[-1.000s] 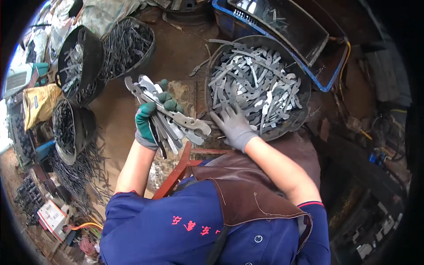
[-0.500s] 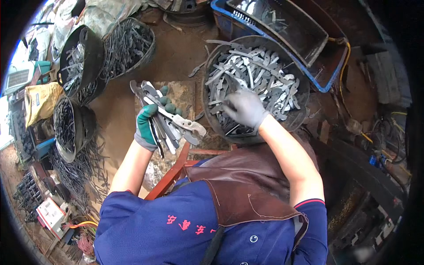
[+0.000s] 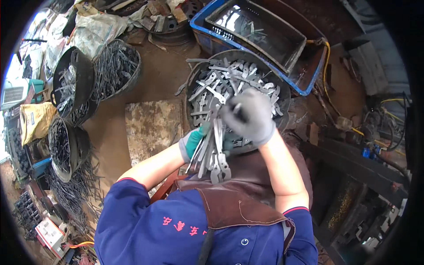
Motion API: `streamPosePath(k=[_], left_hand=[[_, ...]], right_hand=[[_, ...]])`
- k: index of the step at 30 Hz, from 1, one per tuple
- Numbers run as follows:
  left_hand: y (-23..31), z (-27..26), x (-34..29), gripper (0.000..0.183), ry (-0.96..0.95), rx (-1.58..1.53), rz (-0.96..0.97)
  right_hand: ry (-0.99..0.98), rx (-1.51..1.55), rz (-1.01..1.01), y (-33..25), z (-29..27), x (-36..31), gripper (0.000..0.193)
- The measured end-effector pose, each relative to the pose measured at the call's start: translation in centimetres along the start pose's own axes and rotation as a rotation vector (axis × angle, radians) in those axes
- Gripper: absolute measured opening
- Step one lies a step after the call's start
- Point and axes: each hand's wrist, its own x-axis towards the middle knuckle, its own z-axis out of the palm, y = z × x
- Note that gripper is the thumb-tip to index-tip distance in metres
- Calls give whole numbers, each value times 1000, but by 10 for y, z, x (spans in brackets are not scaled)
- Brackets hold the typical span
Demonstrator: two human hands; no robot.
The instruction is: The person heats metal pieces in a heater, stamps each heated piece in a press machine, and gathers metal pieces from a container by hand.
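Observation:
My left hand, in a green and grey glove, is closed around a bundle of flat grey metal pieces with curved, notched ends. The bundle slants over the near left rim of a round tub, its lower ends above my apron. Many similar loose metal pieces fill the tub. My right hand, in a grey glove, hovers over them beside the bundle's upper end. Its fingers look curled but are smeared by motion, and what they hold cannot be made out.
Behind the tub, a blue crate carries a dark tray. Tubs of thin metal strips stand at the left, near a yellow sack. A stained board lies on the floor. Dark machinery stands at right.
My left hand has moved right with the metal bundle, from above the board to the tub's edge. My right hand has lifted from the pile and come near the bundle. The view has shifted slightly.

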Motion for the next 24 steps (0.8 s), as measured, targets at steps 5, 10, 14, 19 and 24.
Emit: streamPosePath(k=[5,10,14,19,24], left_hand=[[-3,-28,33,62,-100,170,165],[-6,-28,44,53,-244,-64,256],[-8,-11,54,66,-10,61,350],[-14,31,69,71,-48,127,308],[-26,43,88,53,49,135,191]], right_hand=[[-419,39,-237,-20,15,-52,27],[-388,47,-111,-30,12,-77,31],[-315,-10,52,-52,-1,-80,37],[-256,-134,219,-74,-32,-98,44],[-455,-31,260,-95,-85,-107,50]])
